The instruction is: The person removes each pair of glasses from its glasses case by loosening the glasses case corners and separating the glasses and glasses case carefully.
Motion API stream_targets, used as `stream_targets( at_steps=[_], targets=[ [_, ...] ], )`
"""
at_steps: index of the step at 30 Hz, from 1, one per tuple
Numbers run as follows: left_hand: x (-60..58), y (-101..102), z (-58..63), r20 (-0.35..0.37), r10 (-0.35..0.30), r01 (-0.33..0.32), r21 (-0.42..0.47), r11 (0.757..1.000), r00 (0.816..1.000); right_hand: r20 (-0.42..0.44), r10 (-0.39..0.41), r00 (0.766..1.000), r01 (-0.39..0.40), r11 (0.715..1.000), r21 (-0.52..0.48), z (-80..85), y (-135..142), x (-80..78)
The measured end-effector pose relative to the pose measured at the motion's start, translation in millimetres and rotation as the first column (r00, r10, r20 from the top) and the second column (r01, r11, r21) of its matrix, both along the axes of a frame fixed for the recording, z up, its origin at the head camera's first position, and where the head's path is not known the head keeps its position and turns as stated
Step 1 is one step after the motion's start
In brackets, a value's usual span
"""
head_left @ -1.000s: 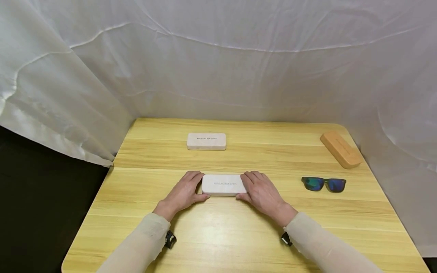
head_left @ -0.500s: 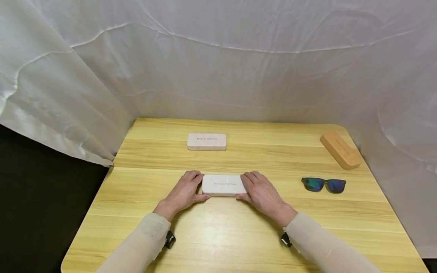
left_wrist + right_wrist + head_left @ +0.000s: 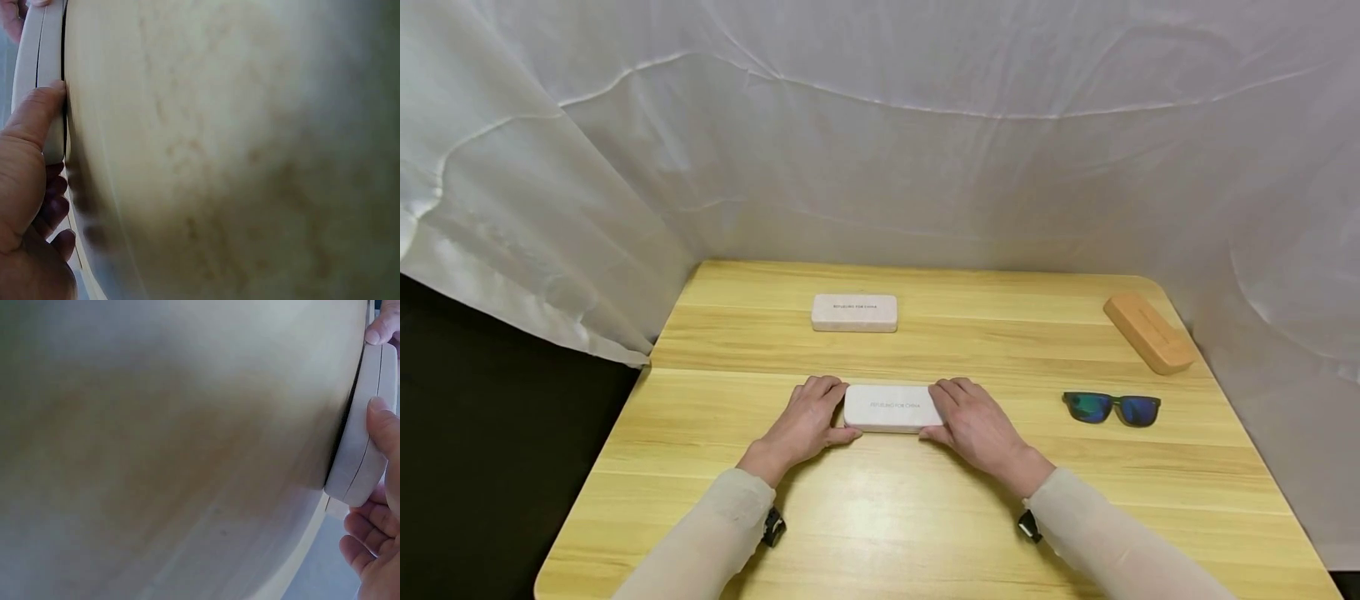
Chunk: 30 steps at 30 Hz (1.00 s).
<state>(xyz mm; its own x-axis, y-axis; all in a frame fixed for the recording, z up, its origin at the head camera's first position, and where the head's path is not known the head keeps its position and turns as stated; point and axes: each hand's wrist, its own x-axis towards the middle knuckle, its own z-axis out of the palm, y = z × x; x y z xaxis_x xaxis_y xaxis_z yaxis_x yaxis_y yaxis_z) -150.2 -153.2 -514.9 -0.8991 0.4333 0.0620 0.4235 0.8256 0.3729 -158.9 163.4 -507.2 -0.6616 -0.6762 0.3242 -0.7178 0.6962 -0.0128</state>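
Observation:
A white glasses case (image 3: 892,407) with printed lettering lies flat on the wooden table, its lid down. My left hand (image 3: 802,423) grips its left end, thumb along the near side and fingers behind the end. At the other end my right hand (image 3: 983,435) holds it the same way, with fingertips over the top corner. In the left wrist view a thin seam runs along the side of the case (image 3: 51,62), and the thumb presses there. The right wrist view also has the thumb against the side of the case (image 3: 357,447).
Behind it lies a pinkish glasses case (image 3: 854,313) with similar lettering. An orange glasses case (image 3: 1148,333) sits angled near the back right corner. Dark sunglasses (image 3: 1112,408) with blue-green lenses rest to the right. White curtains (image 3: 880,167) hang around the table (image 3: 880,533).

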Motion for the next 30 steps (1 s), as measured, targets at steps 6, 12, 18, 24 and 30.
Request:
stream_targets(
  at_steps=[6,12,18,24,30],
  targets=[
    [0.0,-0.1,0.1,0.0,0.003,-0.003,0.008,1.0,1.0,0.136,-0.021,0.99,0.022,1.0,-0.008,8.5,1.0,-2.6],
    [-0.4,-0.7,0.3,0.015,0.004,-0.004,0.02,1.0,1.0,0.281,-0.026,0.959,0.031,0.999,-0.015,18.2,2.2,-8.4],
    [-1.7,0.0,-0.6,0.033,0.014,-0.015,0.045,0.999,0.999,0.418,-0.048,0.907,0.055,0.998,-0.006,27.6,4.1,-16.2],
    [-1.9,0.1,-0.3,0.085,0.034,-0.041,0.078,0.996,0.996,0.557,-0.056,0.828,0.088,0.996,-0.032,38.0,5.8,-26.5],
    [-1.9,-1.2,0.5,0.107,0.038,-0.048,0.088,0.995,0.993,0.676,-0.034,0.736,0.156,0.981,-0.119,41.2,7.9,-38.3]
  ],
)
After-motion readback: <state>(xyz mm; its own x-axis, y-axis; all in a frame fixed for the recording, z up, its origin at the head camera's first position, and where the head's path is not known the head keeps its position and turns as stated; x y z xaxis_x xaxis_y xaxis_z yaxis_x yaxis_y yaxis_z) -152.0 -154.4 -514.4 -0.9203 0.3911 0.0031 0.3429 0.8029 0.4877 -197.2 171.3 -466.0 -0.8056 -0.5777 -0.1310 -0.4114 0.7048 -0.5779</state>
